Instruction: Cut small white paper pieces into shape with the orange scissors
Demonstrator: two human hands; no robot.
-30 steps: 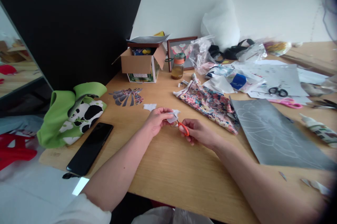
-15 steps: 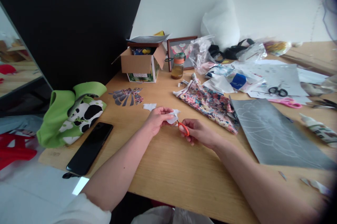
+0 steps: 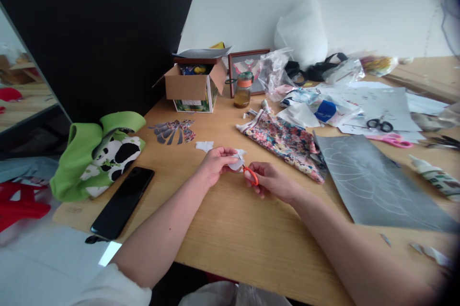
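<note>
Scissors (image 3: 255, 179), 1 pair, orange handles: head view, near the middle of the wooden table (image 3: 233, 229), raised in the right hand (image 3: 268, 179), whose fingers close around the handles. Blades point up and left, reaching the white piece (image 3: 235, 165); whether they bite into it is too small to tell.

White piece, 1, small, irregular outline: pinched between thumb and fingers of the left hand (image 3: 214, 164), just left of the scissors.

White scrap (image 3: 204, 146), 1: flat on the table, just beyond the left hand.

Patterned cut-outs (image 3: 174, 132), grey and floral, 1 group: fanned out farther left.

Phone (image 3: 122, 203), black, 1: near the left edge, beside the green fabric item (image 3: 84, 152) with panda print.

Floral cloth (image 3: 283, 143), 1: beyond the right hand, partly against the grey sheet (image 3: 377, 181), which bears pale line drawing.

Cardboard box (image 3: 189, 88), 1, flaps open: at the back, near the lidded jar (image 3: 243, 91), which stands before a picture frame (image 3: 248, 55).
</note>
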